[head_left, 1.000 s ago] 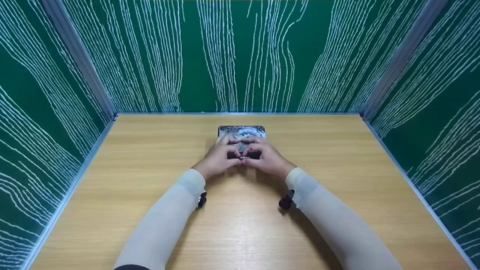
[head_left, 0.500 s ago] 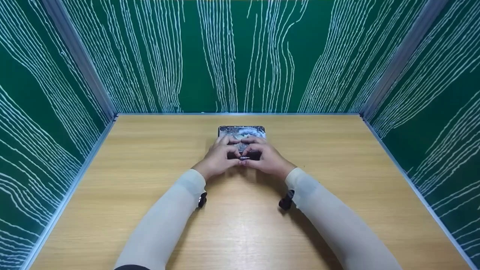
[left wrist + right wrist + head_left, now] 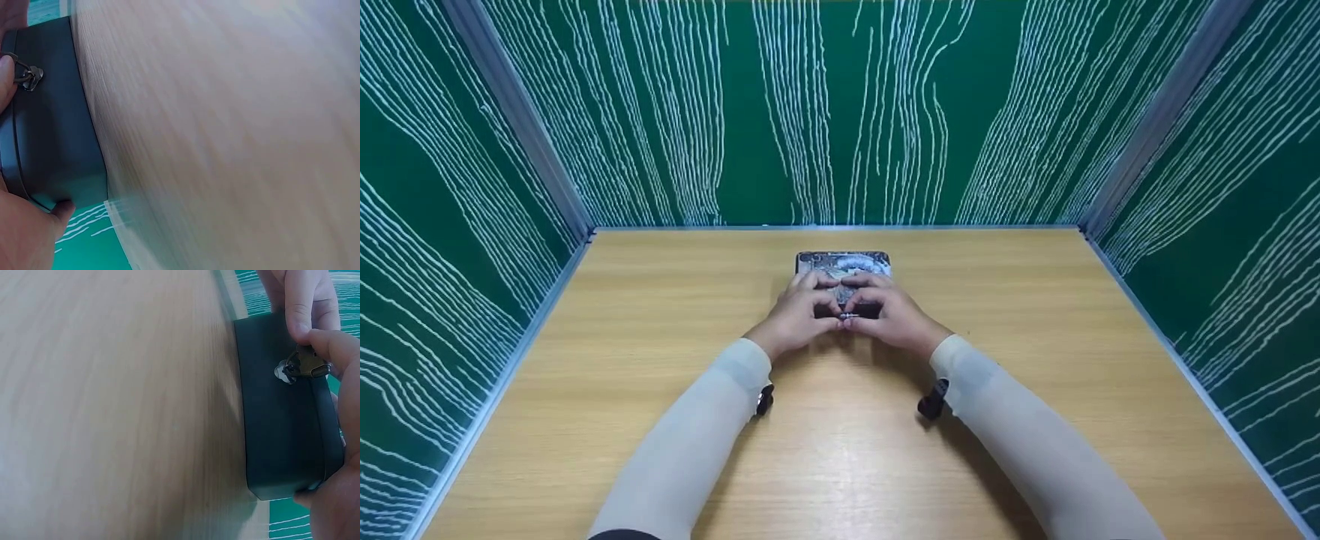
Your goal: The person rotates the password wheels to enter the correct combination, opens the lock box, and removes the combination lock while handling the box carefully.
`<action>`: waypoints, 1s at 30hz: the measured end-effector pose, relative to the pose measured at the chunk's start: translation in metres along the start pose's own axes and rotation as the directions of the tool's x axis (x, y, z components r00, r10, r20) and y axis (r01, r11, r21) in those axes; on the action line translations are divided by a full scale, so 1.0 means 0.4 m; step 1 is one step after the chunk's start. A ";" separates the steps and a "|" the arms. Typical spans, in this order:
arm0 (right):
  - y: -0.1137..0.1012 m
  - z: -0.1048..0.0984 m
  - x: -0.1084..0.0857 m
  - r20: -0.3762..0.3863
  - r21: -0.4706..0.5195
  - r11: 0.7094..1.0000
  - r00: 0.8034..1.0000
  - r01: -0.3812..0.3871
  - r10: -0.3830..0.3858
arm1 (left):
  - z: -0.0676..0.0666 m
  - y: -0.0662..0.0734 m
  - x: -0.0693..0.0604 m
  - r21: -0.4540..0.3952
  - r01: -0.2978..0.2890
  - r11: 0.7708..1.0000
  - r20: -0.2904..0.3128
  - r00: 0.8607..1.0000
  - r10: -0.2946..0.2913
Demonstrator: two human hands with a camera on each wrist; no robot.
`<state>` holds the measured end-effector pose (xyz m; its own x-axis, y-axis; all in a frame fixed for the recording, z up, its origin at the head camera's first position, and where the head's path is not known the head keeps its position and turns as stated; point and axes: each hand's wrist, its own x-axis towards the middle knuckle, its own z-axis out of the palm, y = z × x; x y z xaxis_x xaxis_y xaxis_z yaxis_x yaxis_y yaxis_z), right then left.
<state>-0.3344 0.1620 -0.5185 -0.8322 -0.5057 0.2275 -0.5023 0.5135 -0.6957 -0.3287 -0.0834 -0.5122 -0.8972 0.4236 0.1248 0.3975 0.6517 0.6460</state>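
Observation:
A small dark box (image 3: 844,264) with a printed, picture-covered lid lies near the back of the table. On its plain front side is a metal latch (image 3: 306,363), which also shows as a clasp with a wire loop in the left wrist view. My left hand (image 3: 795,311) curls round the left part of the box, its thumb at the latch. Mirroring it, my right hand (image 3: 896,315) grips the right part, with its thumb touching the latch too. Fingers of both hands lie over the lid and hide part of it. Whether the latch is fastened I cannot tell.
The box rests on a wooden table (image 3: 840,450). Green walls (image 3: 997,75) with white wavy lines stand behind the table and on both sides. A small black device (image 3: 932,401) is strapped at the right wrist, another (image 3: 765,400) at the left.
The fingers at the latch have shifted slightly since one second ago, and more of the metal latch shows between them. Arms and box have stayed in place.

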 end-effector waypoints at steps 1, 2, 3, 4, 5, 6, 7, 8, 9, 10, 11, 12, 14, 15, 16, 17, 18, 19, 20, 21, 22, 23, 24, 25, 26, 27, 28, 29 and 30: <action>0.000 0.000 0.000 0.001 -0.003 1.000 1.000 0.000 0.000 | 0.000 0.000 0.000 0.003 -0.001 1.000 -0.001 1.000 0.001; 0.001 0.000 0.001 0.002 -0.006 1.000 1.000 0.002 -0.002 | 0.000 0.000 0.000 0.004 -0.002 1.000 -0.001 1.000 0.002; 0.002 0.000 0.002 0.003 -0.006 1.000 1.000 0.008 -0.008 | 0.000 0.000 0.000 0.006 -0.002 1.000 0.000 1.000 0.002; 0.003 0.001 0.003 0.003 -0.006 1.000 1.000 0.013 -0.013 | 0.001 0.000 0.000 0.006 0.000 1.000 0.001 1.000 0.000; 0.004 0.001 0.004 0.004 -0.005 1.000 1.000 0.018 -0.018 | 0.001 0.000 0.000 0.003 -0.001 1.000 0.001 1.000 0.001; 0.004 0.001 0.005 0.004 -0.003 1.000 1.000 0.023 -0.023 | 0.001 -0.001 0.000 0.000 -0.004 1.000 0.000 1.000 0.004; 0.005 0.001 0.005 0.004 0.000 1.000 1.000 0.027 -0.027 | 0.001 -0.001 0.001 -0.004 -0.007 1.000 0.000 1.000 0.007; 0.005 0.001 0.006 0.004 0.003 1.000 0.999 0.031 -0.031 | 0.001 -0.001 0.001 -0.007 -0.011 1.000 0.000 1.000 0.011; 0.005 0.001 0.006 0.004 0.006 0.999 0.999 0.036 -0.036 | 0.001 -0.001 0.001 -0.009 -0.016 1.000 -0.001 1.000 0.016; 0.006 0.001 0.006 0.003 0.007 0.999 0.999 0.036 -0.036 | 0.001 -0.002 0.002 -0.011 -0.021 1.000 -0.002 1.000 0.021; 0.005 0.001 0.006 0.002 0.005 0.999 0.999 0.038 -0.038 | 0.001 -0.002 0.002 -0.012 -0.027 1.000 -0.004 1.000 0.027; 0.005 0.000 0.005 0.001 0.003 0.999 0.999 0.038 -0.038 | 0.001 -0.002 0.002 -0.012 -0.030 0.999 -0.004 1.000 0.030; 0.006 0.000 0.006 0.001 -0.002 0.999 0.999 0.040 -0.040 | 0.000 -0.002 0.003 -0.015 -0.035 0.999 -0.006 0.999 0.035; 0.005 0.000 0.005 0.000 -0.003 0.999 0.999 0.041 -0.041 | 0.001 -0.003 0.003 -0.017 -0.036 0.999 -0.007 0.999 0.036; 0.005 -0.001 0.005 0.000 -0.007 0.999 0.999 0.039 -0.039 | 0.001 -0.003 0.003 -0.019 -0.036 0.999 -0.009 0.999 0.036; 0.005 -0.001 0.004 0.000 -0.009 0.999 0.999 0.038 -0.038 | 0.001 -0.003 0.003 -0.021 -0.035 0.999 -0.009 0.999 0.035; 0.005 -0.002 0.003 0.001 -0.006 0.999 0.999 0.034 -0.034 | 0.002 -0.003 0.003 -0.020 -0.033 0.999 -0.010 0.999 0.033; 0.005 -0.002 0.003 0.002 -0.004 0.999 0.999 0.032 -0.032 | 0.002 -0.004 0.003 -0.019 -0.029 0.999 -0.008 1.000 0.029; 0.004 -0.002 0.002 0.002 0.000 1.000 1.000 0.031 -0.031 | 0.003 -0.003 0.003 -0.019 -0.026 0.999 -0.007 1.000 0.026; 0.005 -0.003 0.001 0.002 0.002 1.000 1.000 0.029 -0.029 | 0.003 -0.003 0.003 -0.020 -0.023 1.000 -0.005 1.000 0.023; 0.005 -0.003 0.001 0.001 0.006 1.000 1.000 0.031 -0.031 | 0.003 -0.002 0.003 -0.021 -0.019 1.000 -0.004 1.000 0.019; 0.005 -0.003 0.001 0.000 0.010 0.999 1.000 0.031 -0.031 | 0.002 -0.002 0.002 -0.021 -0.016 1.000 -0.002 1.000 0.016; 0.005 -0.003 0.001 0.000 0.012 0.999 1.000 0.030 -0.030 | 0.002 -0.001 0.002 -0.020 -0.015 1.000 -0.002 1.000 0.015; 0.005 -0.004 0.002 0.001 0.013 0.999 1.000 0.029 -0.029 | 0.002 0.000 0.002 -0.023 -0.013 1.000 -0.001 1.000 0.013; 0.004 -0.004 0.002 0.003 0.014 1.000 1.000 0.027 -0.027 | 0.001 0.001 0.001 -0.025 -0.013 1.000 -0.004 1.000 0.013; 0.003 -0.004 0.002 0.005 0.012 1.000 1.000 0.023 -0.024 | 0.001 0.002 0.002 -0.024 -0.010 1.000 -0.002 1.000 0.010; 0.002 -0.005 0.002 0.006 0.011 1.000 1.000 0.020 -0.020 | 0.001 0.002 0.002 -0.025 -0.008 1.000 -0.003 1.000 0.008; 0.001 -0.005 0.002 0.007 0.011 1.000 1.000 0.012 -0.013 | 0.001 0.003 0.002 -0.027 -0.008 1.000 -0.004 1.000 0.008; 0.000 -0.005 0.002 0.007 0.011 1.000 1.000 0.008 -0.008 | 0.001 0.003 0.002 -0.028 -0.008 1.000 -0.006 1.000 0.008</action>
<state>-0.3355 0.1629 -0.5171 -0.8265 -0.5146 0.2284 -0.5062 0.5017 -0.7015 -0.3288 -0.0821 -0.5118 -0.8952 0.4249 0.1348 0.3994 0.6302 0.6658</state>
